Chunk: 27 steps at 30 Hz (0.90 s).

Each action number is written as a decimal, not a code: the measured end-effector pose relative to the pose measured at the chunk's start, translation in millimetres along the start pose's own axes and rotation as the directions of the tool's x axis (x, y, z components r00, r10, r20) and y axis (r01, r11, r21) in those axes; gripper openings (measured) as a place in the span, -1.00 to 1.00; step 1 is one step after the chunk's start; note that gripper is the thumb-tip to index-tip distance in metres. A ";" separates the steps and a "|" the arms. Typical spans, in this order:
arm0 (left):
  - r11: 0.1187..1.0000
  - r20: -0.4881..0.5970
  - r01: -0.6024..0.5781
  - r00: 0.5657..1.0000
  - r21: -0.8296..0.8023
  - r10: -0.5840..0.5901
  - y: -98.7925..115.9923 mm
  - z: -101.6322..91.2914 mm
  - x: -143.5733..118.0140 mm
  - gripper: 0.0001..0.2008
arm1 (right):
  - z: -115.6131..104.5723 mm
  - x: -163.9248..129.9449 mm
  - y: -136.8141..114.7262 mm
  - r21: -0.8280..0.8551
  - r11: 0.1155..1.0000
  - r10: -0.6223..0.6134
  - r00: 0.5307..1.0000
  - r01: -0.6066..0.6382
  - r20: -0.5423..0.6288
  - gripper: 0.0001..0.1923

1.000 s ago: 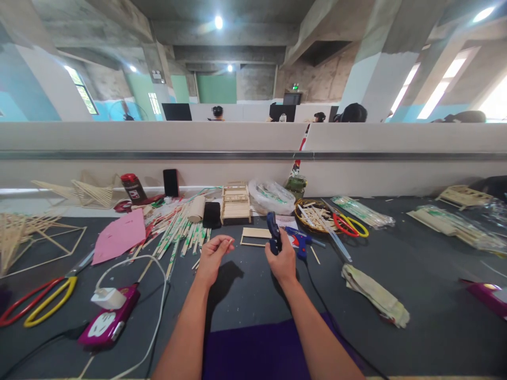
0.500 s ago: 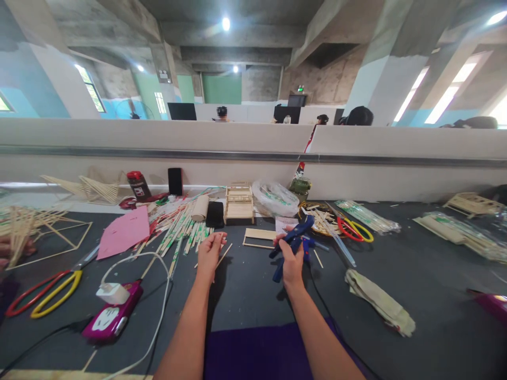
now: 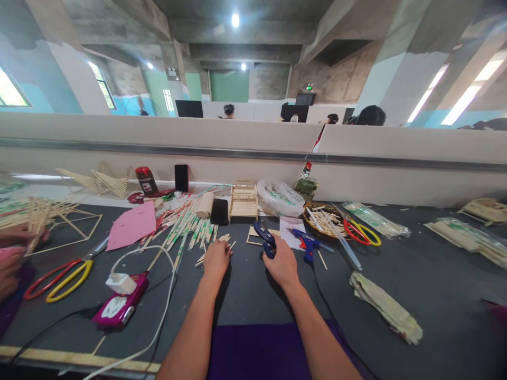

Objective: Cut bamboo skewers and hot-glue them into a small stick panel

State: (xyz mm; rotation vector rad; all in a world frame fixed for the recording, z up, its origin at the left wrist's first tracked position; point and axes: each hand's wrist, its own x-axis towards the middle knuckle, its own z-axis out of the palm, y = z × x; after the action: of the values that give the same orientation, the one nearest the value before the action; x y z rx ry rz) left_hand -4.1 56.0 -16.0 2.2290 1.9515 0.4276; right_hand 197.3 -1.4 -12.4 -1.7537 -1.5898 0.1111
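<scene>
My left hand [image 3: 216, 257] is low over the dark table, fingers curled together, beside some short wooden sticks [image 3: 225, 238]. What its fingertips hold, if anything, is hidden. A dark-blue two-handled hand tool [image 3: 264, 232] is in my right hand [image 3: 282, 264], whose fingers wrap round it. Just behind that tool lies a flat wooden stick frame [image 3: 254, 240], partly covered by it. To the right of my right hand, a blue glue gun [image 3: 309, 246] rests on a white paper sheet [image 3: 292, 228]. Further back stands a small model built of sticks [image 3: 243, 203].
Loose sticks [image 3: 178, 219] and pink paper [image 3: 132, 226] lie left, with red-and-yellow scissors [image 3: 59, 279] and a purple power strip [image 3: 121, 305] nearer. A basket of stick pieces [image 3: 325, 232], more scissors [image 3: 362, 232] and a glove [image 3: 386, 309] lie right. Another person's hands [image 3: 11, 258] are far left.
My right hand has lowered the blue tool and turned it over, toward the stick frame. My left hand has come down to the short sticks. The view has shifted slightly.
</scene>
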 end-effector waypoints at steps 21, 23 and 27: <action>0.991 -0.077 -0.110 0.990 0.080 0.117 12.2 1.1 -0.9 -0.79 | 3.1 -2.3 0.5 -0.042 0.998 -0.052 0.999 0.051 -0.011 -0.47; 0.989 -0.092 -0.129 0.986 0.072 0.136 13.2 -0.1 -1.0 -0.78 | 2.6 -2.1 0.1 -0.045 0.998 -0.049 0.999 0.049 0.000 -0.47; 0.979 -0.079 -0.202 0.976 0.025 0.204 13.3 3.1 0.8 -0.86 | 2.2 -1.5 -0.5 -0.059 0.997 -0.040 0.999 0.042 0.031 -0.46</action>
State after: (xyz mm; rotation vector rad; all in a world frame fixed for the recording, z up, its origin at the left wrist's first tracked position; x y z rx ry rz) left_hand 9.5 55.2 -14.9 2.4696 1.7755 0.5370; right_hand 195.4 -1.8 -14.3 -1.7708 -1.6655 0.0716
